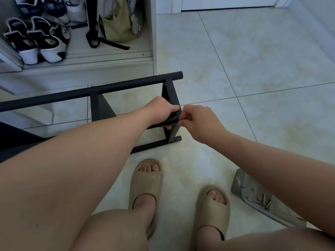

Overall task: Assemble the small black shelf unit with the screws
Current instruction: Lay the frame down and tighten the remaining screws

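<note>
The black metal shelf unit [101, 88] lies on the tiled floor, its long tubes running left to right and its end frame at the right. My left hand [159, 110] grips a black tube at that end frame. My right hand [196, 120] touches the same tube's end with curled fingers, pinching something too small to make out. Loose screws [265, 201] lie on a metal tray [243, 185] at the lower right, partly behind my right forearm.
A white cabinet [152, 33] with shoes [38, 42] and a green bag [117, 24] stands behind the shelf unit. My feet in beige slippers [146, 185] are planted just in front of it. Tiled floor [253, 69] spreads to the right.
</note>
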The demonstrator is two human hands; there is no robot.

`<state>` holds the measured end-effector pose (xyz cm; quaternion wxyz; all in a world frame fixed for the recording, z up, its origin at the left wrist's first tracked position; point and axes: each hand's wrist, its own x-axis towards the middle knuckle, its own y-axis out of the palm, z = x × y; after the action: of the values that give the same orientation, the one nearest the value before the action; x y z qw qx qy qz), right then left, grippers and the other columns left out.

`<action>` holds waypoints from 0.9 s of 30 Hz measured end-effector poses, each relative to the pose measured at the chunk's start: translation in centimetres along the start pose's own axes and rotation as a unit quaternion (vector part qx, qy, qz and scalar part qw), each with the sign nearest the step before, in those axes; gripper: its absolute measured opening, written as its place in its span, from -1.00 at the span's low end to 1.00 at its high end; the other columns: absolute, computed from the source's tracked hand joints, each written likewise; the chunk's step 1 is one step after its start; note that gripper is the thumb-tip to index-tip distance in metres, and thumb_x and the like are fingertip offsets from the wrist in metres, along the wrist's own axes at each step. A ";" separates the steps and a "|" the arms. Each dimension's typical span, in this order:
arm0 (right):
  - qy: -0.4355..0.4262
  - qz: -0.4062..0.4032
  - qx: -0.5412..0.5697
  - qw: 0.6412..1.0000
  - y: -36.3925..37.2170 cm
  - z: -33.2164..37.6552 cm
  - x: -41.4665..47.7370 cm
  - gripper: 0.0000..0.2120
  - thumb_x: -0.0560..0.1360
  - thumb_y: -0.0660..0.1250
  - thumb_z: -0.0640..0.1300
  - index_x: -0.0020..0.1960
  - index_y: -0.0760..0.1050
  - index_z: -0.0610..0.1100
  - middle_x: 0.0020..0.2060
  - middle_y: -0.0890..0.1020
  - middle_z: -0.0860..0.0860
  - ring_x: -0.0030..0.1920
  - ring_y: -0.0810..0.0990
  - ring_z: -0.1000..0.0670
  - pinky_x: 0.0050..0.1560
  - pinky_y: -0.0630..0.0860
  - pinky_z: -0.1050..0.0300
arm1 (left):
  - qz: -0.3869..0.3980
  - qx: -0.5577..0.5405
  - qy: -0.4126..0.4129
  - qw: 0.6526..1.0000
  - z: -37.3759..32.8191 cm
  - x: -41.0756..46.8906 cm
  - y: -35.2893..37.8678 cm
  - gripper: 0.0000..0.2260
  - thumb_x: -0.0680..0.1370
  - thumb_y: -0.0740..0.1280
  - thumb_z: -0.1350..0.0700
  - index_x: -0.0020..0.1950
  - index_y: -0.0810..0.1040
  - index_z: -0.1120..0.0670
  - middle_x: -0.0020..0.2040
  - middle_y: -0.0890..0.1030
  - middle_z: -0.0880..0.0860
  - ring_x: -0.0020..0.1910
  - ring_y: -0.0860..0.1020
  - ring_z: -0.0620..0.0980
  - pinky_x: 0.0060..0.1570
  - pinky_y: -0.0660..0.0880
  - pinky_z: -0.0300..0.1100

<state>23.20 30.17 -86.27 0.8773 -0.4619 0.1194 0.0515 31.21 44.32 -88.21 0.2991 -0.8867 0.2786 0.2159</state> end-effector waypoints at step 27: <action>-0.069 -0.063 -0.126 0.988 0.7 -0.5 -0.7 -0.85 0.61 0.34 0.00 0.01 0.50 -0.08 -0.01 0.41 0.04 0.08 0.40 -0.12 0.06 0.41 -0.03 | 0.008 -0.034 -0.036 0.999 0.2 -0.1 -0.4 -0.67 0.64 0.28 -0.03 0.03 0.63 0.24 -0.41 0.66 0.12 -0.48 0.61 0.00 -0.42 0.49 -0.24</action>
<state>22.34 30.20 -86.95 0.8196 -0.5709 0.0214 0.0429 31.36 44.74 -88.14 0.2775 -0.8856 0.2671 0.2597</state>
